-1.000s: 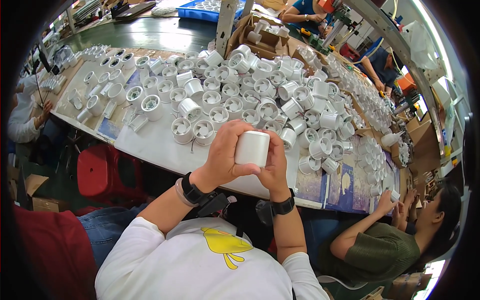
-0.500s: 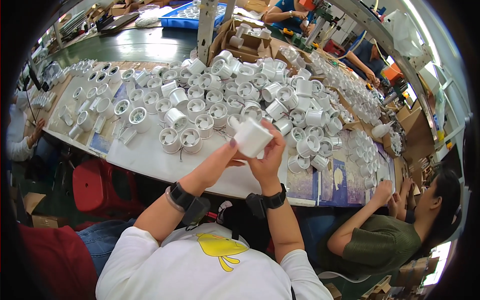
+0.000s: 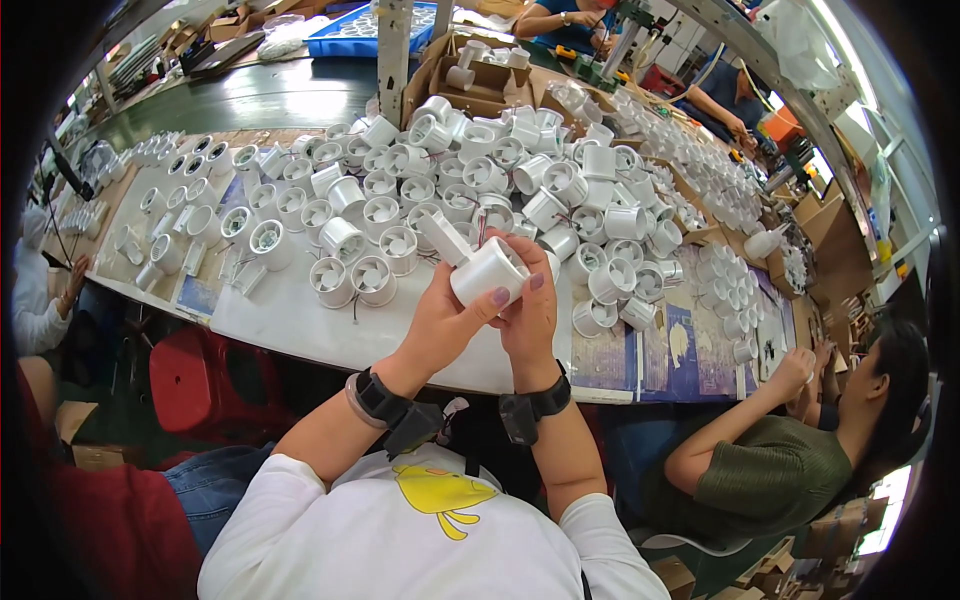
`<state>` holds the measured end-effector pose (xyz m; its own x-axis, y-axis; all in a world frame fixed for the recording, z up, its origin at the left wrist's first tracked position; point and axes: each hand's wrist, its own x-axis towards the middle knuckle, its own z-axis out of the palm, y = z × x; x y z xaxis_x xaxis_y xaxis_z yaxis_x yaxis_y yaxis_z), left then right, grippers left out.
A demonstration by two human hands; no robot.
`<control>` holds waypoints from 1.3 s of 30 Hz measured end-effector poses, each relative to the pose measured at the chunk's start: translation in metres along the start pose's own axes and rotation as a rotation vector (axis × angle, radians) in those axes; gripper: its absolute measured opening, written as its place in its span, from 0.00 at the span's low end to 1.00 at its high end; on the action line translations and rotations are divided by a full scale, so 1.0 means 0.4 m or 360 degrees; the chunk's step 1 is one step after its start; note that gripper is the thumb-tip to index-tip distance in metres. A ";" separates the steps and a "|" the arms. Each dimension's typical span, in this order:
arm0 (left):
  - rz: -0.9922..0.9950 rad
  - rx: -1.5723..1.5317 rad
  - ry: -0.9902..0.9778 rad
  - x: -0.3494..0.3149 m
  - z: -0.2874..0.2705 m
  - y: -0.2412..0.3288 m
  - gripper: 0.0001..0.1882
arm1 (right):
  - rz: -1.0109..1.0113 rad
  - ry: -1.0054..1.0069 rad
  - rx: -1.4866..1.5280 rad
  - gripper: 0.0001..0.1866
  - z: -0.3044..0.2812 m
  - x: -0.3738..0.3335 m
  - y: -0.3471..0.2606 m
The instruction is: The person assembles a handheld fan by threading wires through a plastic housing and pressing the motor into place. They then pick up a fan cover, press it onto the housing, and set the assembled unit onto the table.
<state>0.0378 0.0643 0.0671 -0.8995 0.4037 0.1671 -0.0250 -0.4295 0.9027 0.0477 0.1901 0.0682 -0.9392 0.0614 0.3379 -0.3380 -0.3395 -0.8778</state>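
Both hands hold one white cylindrical fan housing [image 3: 482, 275] above the table's front part. A flat white arm sticks out from its side toward the upper left, and thin dark-red wires rise behind it. My left hand [image 3: 445, 318] grips the housing from the left, thumb across its near side. My right hand [image 3: 530, 315] wraps round its right end, fingers at the rim; part of the opening is hidden by them. Just beyond lies a large heap of similar white fan housings [image 3: 380, 212], many with fan blades showing inside.
The white tabletop [image 3: 270, 325] runs along my front. More white parts stand in rows at the left and right. Cardboard boxes [image 3: 480, 95] and a metal post [image 3: 393, 60] rise behind the heap. A red stool [image 3: 205, 385] stands at left; a co-worker [image 3: 770, 470] sits at right.
The housing has turned in my hands, so its open end now faces right and its arm points to the upper left. My left hand has shifted its grip round it.
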 end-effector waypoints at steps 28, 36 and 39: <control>0.1112 0.0706 0.0231 0.012 0.001 0.005 0.20 | -0.0209 -0.0205 0.0577 0.09 0.075 -0.033 0.027; 0.0964 0.0606 0.0232 0.019 -0.022 -0.014 0.17 | -0.0085 0.0007 0.0372 0.13 0.091 -0.022 0.041; 0.0830 0.0126 0.0277 0.012 -0.007 -0.010 0.19 | -0.0154 -0.0017 0.0338 0.16 0.111 -0.030 0.017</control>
<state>0.0326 0.0658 0.0630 -0.8429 0.0116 0.5379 0.4697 -0.4717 0.7462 0.0596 0.1454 0.0733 -0.9020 0.0939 0.4214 -0.4049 -0.5225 -0.7503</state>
